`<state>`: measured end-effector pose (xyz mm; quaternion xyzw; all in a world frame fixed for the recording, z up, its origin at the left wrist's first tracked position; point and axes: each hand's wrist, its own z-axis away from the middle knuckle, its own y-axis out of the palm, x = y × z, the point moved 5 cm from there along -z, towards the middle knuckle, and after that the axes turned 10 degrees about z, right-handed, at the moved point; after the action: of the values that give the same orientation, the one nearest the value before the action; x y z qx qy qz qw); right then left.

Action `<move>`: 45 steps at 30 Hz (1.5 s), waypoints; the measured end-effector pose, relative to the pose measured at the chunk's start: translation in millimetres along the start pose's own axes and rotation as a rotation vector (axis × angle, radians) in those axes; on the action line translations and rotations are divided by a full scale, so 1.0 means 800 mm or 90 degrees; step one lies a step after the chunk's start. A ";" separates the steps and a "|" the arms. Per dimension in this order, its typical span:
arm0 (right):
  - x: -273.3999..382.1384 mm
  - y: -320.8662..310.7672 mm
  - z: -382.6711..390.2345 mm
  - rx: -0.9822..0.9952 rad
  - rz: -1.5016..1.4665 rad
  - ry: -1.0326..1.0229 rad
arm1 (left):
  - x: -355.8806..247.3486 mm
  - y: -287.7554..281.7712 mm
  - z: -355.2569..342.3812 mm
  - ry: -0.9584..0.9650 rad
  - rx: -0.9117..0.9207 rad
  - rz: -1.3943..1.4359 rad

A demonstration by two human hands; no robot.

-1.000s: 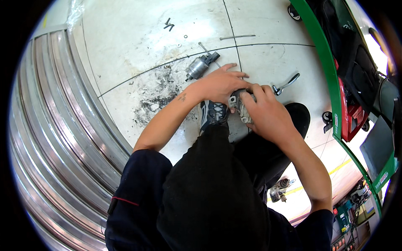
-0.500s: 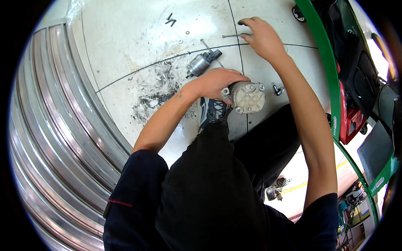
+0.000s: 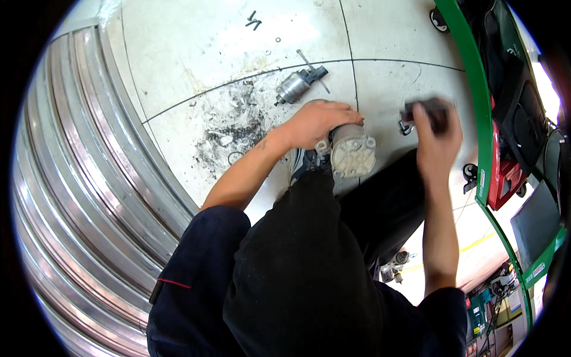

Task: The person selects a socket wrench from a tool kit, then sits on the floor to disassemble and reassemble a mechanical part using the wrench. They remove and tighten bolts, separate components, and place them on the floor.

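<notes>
My left hand is closed over a grey cylindrical motor housing, with its round, ribbed cast end cover facing me. The housing stands beside my shoe. Off to the right, my right hand is curled and smeared by motion. A dark patch shows at its fingers, and what they hold is too blurred to name. Close to that hand lies a small shiny metal tool piece. Beyond my left hand is a silver solenoid with a dark end, and a long thin bolt lies by it.
Several short dark bolts and a small washer lie on the far floor tiles. Black grime covers the floor left of my foot. Ribbed metal slats rise at left; a green-edged frame stands at right.
My right hand has swung toward me and rightward from the far floor. The long bolt at its fingers no longer shows there. My left hand stays on the housing, and the view has shifted slightly.
</notes>
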<state>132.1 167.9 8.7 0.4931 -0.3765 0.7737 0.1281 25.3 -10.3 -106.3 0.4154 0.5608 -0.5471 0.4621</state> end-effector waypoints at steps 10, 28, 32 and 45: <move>0.048 -0.013 0.106 0.090 0.129 -0.275 | -0.017 0.020 0.011 0.007 0.019 -0.106; 0.060 0.014 0.101 0.179 0.381 -0.303 | -0.023 0.023 0.015 0.002 0.037 -0.107; 0.056 0.013 0.123 0.281 0.266 -0.386 | -0.023 0.027 0.016 0.015 0.055 -0.127; 0.009 0.004 0.100 0.224 0.306 -0.231 | -0.017 0.030 0.018 0.019 0.056 -0.121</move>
<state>180.1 107.9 31.8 0.5342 -0.3593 0.7348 -0.2136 52.7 -23.1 -97.9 0.3881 0.5802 -0.6063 0.3808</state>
